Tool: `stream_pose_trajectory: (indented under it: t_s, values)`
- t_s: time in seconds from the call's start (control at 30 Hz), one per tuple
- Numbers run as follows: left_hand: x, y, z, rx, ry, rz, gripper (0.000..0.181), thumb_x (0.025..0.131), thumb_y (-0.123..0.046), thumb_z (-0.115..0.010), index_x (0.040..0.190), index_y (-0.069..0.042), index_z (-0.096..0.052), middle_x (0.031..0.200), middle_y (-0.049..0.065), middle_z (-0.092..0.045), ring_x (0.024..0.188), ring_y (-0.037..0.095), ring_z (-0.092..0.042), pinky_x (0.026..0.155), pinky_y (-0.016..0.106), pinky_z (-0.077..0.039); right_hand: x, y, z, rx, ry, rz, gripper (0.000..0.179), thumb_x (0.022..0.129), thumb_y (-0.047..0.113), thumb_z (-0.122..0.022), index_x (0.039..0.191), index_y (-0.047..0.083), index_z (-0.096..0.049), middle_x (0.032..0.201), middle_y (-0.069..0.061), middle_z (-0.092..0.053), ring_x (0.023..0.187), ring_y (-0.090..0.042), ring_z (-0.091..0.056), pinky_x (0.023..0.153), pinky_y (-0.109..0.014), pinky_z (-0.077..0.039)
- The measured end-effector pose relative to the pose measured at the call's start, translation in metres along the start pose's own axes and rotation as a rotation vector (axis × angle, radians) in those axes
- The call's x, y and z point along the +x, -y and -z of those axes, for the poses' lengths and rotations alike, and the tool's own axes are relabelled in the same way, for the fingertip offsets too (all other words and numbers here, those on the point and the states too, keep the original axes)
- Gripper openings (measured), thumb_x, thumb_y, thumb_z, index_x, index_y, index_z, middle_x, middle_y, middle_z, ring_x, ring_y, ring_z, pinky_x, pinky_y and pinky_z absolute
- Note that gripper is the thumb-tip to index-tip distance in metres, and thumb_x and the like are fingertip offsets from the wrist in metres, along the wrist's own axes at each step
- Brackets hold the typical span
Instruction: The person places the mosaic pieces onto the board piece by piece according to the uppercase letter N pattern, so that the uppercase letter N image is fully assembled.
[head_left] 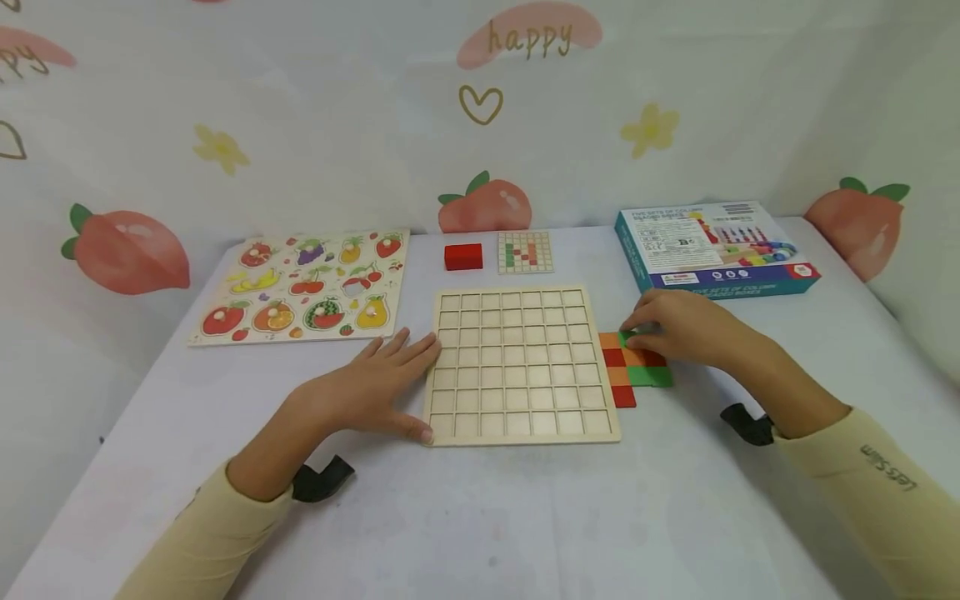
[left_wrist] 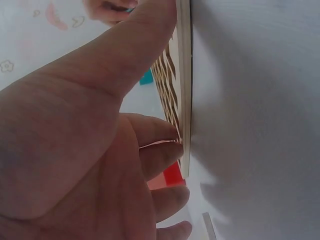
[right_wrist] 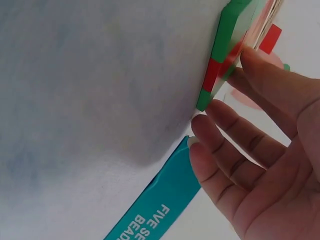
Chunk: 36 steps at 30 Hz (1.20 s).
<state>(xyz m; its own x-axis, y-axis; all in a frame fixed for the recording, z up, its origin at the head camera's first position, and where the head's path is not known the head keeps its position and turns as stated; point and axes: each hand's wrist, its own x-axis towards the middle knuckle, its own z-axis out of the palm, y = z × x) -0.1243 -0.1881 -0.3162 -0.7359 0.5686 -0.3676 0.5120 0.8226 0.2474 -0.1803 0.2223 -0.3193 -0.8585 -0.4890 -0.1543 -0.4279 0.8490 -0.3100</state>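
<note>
Head view: wooden grid board (head_left: 525, 440), centre of frame; red, orange and green tiles (head_left: 651, 377), just right of it; pattern card (head_left: 525, 252), upper centre. Step in hand, by judgement: picking or sorting tiles; next move likely calls for a thin-edge pinch, board steadied. Left wrist view: left hand (left_wrist: 95, 145), thumb and fingers spread wide against the board's edge, nothing clasped. Right wrist view: right hand (right_wrist: 272, 175), thumb and forefinger at the tiles, upper centre; cannot tell whether one is pinched.

The pale, square-celled wooden board (head_left: 517, 377) lies flat on the tabletop (head_left: 495, 517), with red, orange and green square tiles (head_left: 641, 377) packed together just beside its right edge.
</note>
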Motion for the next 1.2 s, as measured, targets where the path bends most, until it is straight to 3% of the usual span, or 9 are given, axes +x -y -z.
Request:
stream_pose_trajectory:
  t_s: [0.23, 0.47, 0.87, 1.0, 1.2]
  values:
    - [0.002, 0.0, 0.0, -0.016, 0.008, -0.002, 0.114, 0.08, -0.061, -0.076, 0.161, -0.006, -0.017, 0.167, 0.01, -0.012, 0.151, 0.042, -0.003, 0.118, 0.061, -0.006, 0.003, 0.001, 0.002, 0.053, -0.006, -0.045, 0.018, 0.086, 0.011, -0.08, 0.104, 0.009, -0.08, 0.106, -0.008, -0.069, 0.098, -0.026, -0.06, 0.084, -0.046, -0.054]
    - [0.001, -0.002, 0.0, -0.02, 0.008, -0.001, 0.113, 0.081, -0.059, -0.077, 0.16, -0.005, -0.017, 0.167, 0.011, -0.013, 0.15, 0.042, -0.006, 0.117, 0.062, -0.008, 0.007, 0.001, 0.001, 0.127, 0.01, -0.118, 0.015, 0.087, 0.012, -0.079, 0.1, 0.009, -0.074, 0.1, -0.008, -0.068, 0.093, -0.028, -0.059, 0.081, -0.046, -0.054]
    - [0.002, -0.002, -0.001, -0.018, 0.011, 0.003, 0.113, 0.08, -0.058, -0.077, 0.161, -0.006, -0.018, 0.167, 0.011, -0.013, 0.15, 0.043, -0.009, 0.116, 0.063, -0.011, 0.006, 0.008, 0.01, 0.182, 0.014, -0.074, 0.01, 0.087, 0.009, -0.078, 0.093, 0.009, -0.071, 0.084, -0.001, -0.067, 0.079, -0.021, -0.059, 0.075, -0.039, -0.055]
    - [0.002, -0.002, -0.001, -0.026, 0.009, -0.002, 0.113, 0.081, -0.058, -0.077, 0.161, -0.005, -0.017, 0.167, 0.011, -0.012, 0.15, 0.043, -0.01, 0.116, 0.063, -0.014, 0.01, 0.013, 0.015, 0.228, 0.0, -0.098, 0.011, 0.087, 0.01, -0.078, 0.096, 0.01, -0.073, 0.088, -0.002, -0.069, 0.083, -0.023, -0.061, 0.077, -0.04, -0.056]
    - [0.003, -0.001, -0.002, -0.03, 0.006, -0.005, 0.113, 0.081, -0.058, -0.077, 0.16, -0.005, -0.018, 0.167, 0.012, -0.013, 0.149, 0.045, -0.012, 0.114, 0.063, -0.02, 0.024, 0.022, 0.014, 0.309, 0.013, -0.06, 0.008, 0.088, 0.012, -0.077, 0.096, 0.011, -0.076, 0.09, -0.002, -0.07, 0.088, -0.024, -0.061, 0.077, -0.038, -0.054]
